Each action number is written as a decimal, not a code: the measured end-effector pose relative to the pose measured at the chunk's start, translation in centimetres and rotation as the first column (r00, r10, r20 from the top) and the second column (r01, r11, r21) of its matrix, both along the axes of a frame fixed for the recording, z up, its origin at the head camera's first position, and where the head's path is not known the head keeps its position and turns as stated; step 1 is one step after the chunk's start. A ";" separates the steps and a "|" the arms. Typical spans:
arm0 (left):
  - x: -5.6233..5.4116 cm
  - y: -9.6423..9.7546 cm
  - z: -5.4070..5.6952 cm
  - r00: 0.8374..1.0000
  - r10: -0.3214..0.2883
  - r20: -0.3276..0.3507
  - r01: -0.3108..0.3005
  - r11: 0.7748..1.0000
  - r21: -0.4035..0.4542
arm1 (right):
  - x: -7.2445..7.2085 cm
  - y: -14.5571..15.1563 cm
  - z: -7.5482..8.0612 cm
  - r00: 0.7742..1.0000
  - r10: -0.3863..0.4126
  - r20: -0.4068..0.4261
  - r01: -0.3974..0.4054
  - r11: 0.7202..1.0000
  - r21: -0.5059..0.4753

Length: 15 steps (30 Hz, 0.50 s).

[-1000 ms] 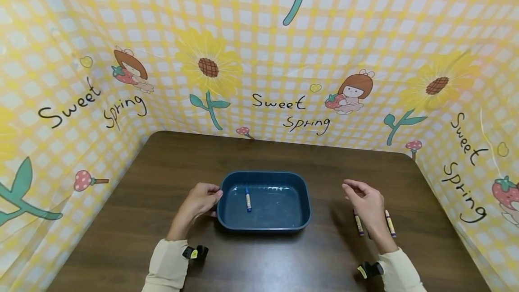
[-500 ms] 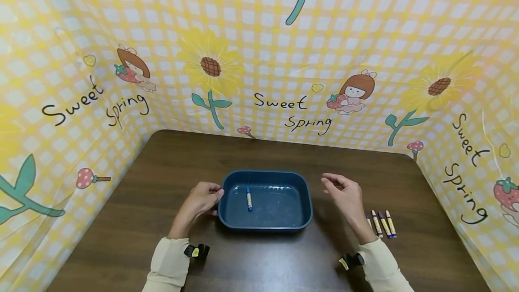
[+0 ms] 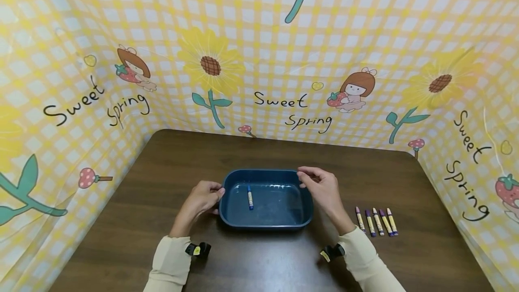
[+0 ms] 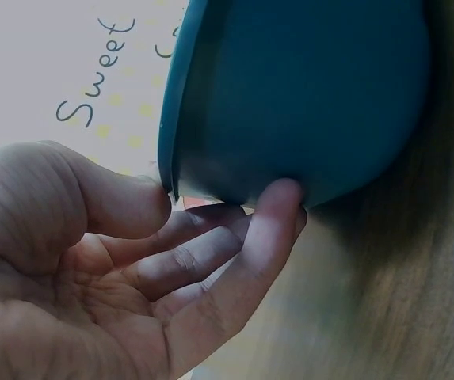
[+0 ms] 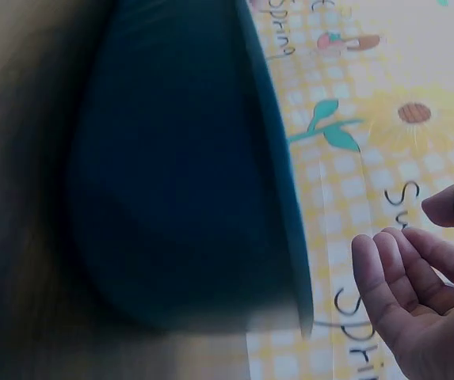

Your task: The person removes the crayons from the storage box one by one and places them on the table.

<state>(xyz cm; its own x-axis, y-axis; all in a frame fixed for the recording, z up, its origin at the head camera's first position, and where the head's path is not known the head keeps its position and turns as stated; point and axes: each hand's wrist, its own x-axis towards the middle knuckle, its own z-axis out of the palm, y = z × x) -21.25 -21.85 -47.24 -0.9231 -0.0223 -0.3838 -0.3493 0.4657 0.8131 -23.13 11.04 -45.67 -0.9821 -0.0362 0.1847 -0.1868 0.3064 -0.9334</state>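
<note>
A dark blue rectangular basin (image 3: 265,227) stands on the brown table, with one blue crayon (image 3: 250,198) lying inside it toward the left. My left hand (image 3: 201,199) holds the basin's left end; in the left wrist view the thumb is at the rim and the fingertips meet the outer wall (image 4: 306,95). By the far right corner is my right hand (image 3: 322,188), its fingers loosely bent and holding nothing. Seen in the right wrist view, that hand's fingertips (image 5: 363,247) are close beside the rim, with bare space between thumb and fingers.
Several crayons (image 3: 378,222) lie in a row on the table (image 3: 182,152), right of the basin, beyond the right forearm. A yellow checked cloth (image 3: 275,57) printed with flowers and lettering hangs around the back and sides. Black camera straps (image 3: 198,250) circle both wrists.
My right hand has moved left from above the crayon row to the basin's right end, uncovering the crayons. The left hand and the basin have stayed in place.
</note>
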 end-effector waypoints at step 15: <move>0.1 0.0 0.0 1.000 0.011 -0.005 -0.011 1.000 -0.012 | -1.0 -5.3 -0.2 0.984 0.141 0.106 -0.131 0.986 -0.099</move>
<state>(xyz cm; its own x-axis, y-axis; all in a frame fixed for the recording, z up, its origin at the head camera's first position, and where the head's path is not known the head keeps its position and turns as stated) -21.16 -21.83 -47.21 -0.9248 -0.0368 -0.3787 -0.3502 0.4714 0.8094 -24.18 5.75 -45.87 -0.9839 -0.1590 0.0817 -0.1129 0.1982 -0.9736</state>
